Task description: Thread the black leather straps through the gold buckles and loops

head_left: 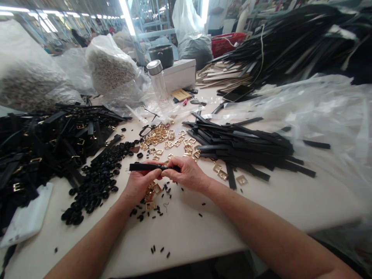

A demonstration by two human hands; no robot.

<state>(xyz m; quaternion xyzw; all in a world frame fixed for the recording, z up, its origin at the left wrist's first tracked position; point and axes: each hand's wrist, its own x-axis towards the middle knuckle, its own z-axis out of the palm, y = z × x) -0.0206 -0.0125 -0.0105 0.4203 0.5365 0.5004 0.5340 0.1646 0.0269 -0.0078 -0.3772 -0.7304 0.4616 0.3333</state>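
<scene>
A short black strap [143,167] runs level between my two hands above the table. My left hand [142,182] is closed on its left part, thumb along the near side. With thumb and fingers pinched, my right hand [186,172] grips the strap's right part. Whether a buckle is on the strap between the fingers is hidden. Just beyond the hands lie loose gold buckles [158,135], and a few more gold buckles [150,204] sit below my left hand. Tiny black pieces [167,190] are scattered on the near side.
Black round pieces [99,178] are heaped at the left, beside a pile of buckled black straps [58,135]. Plain black straps [244,147] lie at the right near plastic sheeting [319,112]. Behind stand a glass bottle [158,83], a white box [180,75] and filled bags [110,64].
</scene>
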